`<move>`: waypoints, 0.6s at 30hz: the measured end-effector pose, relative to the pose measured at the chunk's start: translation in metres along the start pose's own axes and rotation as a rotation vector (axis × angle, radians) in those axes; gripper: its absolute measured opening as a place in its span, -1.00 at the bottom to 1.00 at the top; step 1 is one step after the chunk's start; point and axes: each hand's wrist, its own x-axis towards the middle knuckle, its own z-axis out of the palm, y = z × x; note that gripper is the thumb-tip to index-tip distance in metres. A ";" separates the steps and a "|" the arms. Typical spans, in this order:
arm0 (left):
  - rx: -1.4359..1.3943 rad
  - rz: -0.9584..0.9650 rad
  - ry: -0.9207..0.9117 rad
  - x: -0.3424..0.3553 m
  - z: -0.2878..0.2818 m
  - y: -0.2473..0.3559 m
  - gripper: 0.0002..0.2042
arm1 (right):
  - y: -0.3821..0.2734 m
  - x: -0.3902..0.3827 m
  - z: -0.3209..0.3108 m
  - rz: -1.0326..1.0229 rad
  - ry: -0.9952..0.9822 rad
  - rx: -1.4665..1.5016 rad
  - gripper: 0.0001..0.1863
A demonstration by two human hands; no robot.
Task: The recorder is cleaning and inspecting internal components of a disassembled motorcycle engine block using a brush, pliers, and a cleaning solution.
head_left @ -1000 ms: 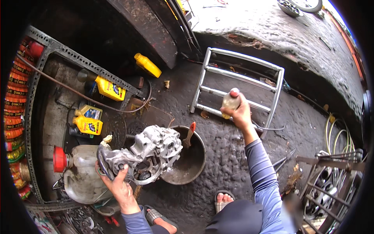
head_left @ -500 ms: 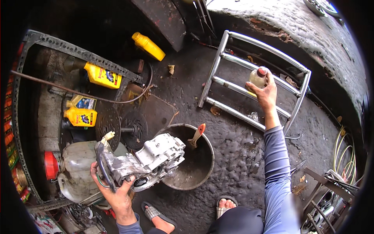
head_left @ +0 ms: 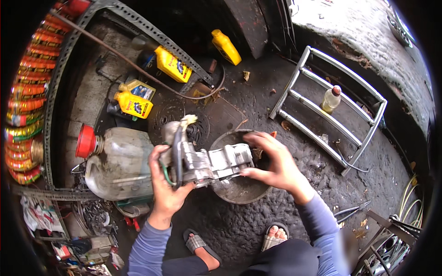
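Observation:
A grey metal motorcycle engine [head_left: 230,159], with a dark hose and a pale connector at its left end, is held over a round bucket [head_left: 241,198]. My left hand [head_left: 168,186] is closed around the engine's left end. At the other end, my right hand [head_left: 278,165] is open, its thumb and fingers spread around the corner; the thumb is at the lower edge, and firm contact is unclear. A brush handle's orange tip [head_left: 274,134] shows behind my right fingers. The clear bottle [head_left: 330,100] with a reddish cap stands upright within a metal tube frame [head_left: 317,133].
A large cloudy jug [head_left: 122,161] with a red funnel [head_left: 85,141] lies at the left. Several yellow oil bottles [head_left: 136,105] are behind it, near a perforated metal rack [head_left: 138,20]. Pliers-like handles [head_left: 352,211] and coiled cable [head_left: 410,198] are at the right.
My right hand has let go of the bottle, leaving it standing by the tube frame, and has come back to the engine. The engine has turned more level over the bucket.

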 end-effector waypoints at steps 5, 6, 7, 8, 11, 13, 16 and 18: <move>0.136 0.232 -0.279 0.006 -0.015 0.016 -0.09 | -0.021 0.078 0.042 0.058 0.027 0.373 -0.46; 0.228 0.357 -0.317 0.009 -0.022 0.017 -0.11 | -0.023 0.082 0.053 0.169 0.066 0.583 -0.49; 0.214 0.377 -0.340 0.010 -0.022 0.019 -0.15 | -0.013 0.081 0.056 0.148 0.044 0.502 -0.50; 0.211 0.393 -0.359 0.010 -0.023 0.024 -0.19 | -0.012 0.082 0.055 0.124 0.018 0.430 -0.50; 0.237 0.464 -0.445 0.010 -0.032 0.029 -0.23 | -0.027 0.083 0.028 0.203 -0.287 0.559 -0.49; 0.251 0.494 -0.442 0.011 -0.038 0.027 -0.23 | -0.060 0.095 0.010 0.236 -0.521 0.321 -0.33; 0.199 0.505 -0.519 0.014 -0.049 0.023 -0.22 | -0.097 0.112 0.025 0.334 -0.582 -0.070 -0.19; 0.271 0.547 -0.557 0.016 -0.064 0.023 -0.20 | -0.104 0.124 0.035 0.349 -0.649 -0.005 -0.19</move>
